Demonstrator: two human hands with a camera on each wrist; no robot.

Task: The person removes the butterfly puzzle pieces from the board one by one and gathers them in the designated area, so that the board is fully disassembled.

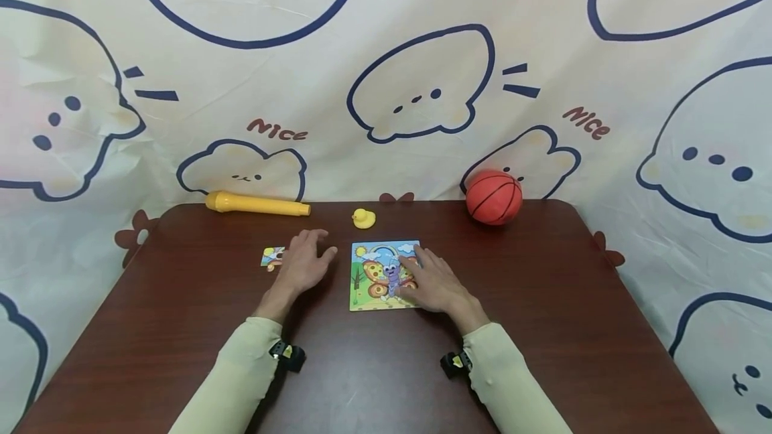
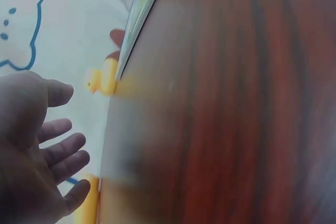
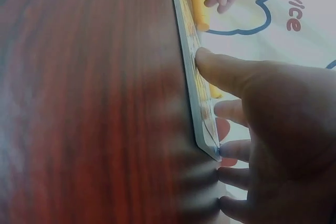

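A square picture puzzle [image 1: 368, 276] with a purple butterfly character, rainbow and sun lies flat on the table. My right hand [image 1: 437, 283] rests on its right side with fingers spread, hiding part of the picture; in the right wrist view its thumb [image 3: 223, 69] touches the top near the edge. To the puzzle's left, my left hand [image 1: 304, 263] hovers over the table with loosely bent fingers and holds nothing. Beside it lie small puzzle pieces [image 1: 273, 255], partly hidden by the hand.
Along the back edge of the brown table [image 1: 362, 367] lie a yellow toy microphone [image 1: 259, 204], a yellow rubber duck [image 1: 364, 219] and a red toy basketball [image 1: 494, 197]. Behind them hangs a white cloth [image 1: 326, 99] with cartoon drawings.
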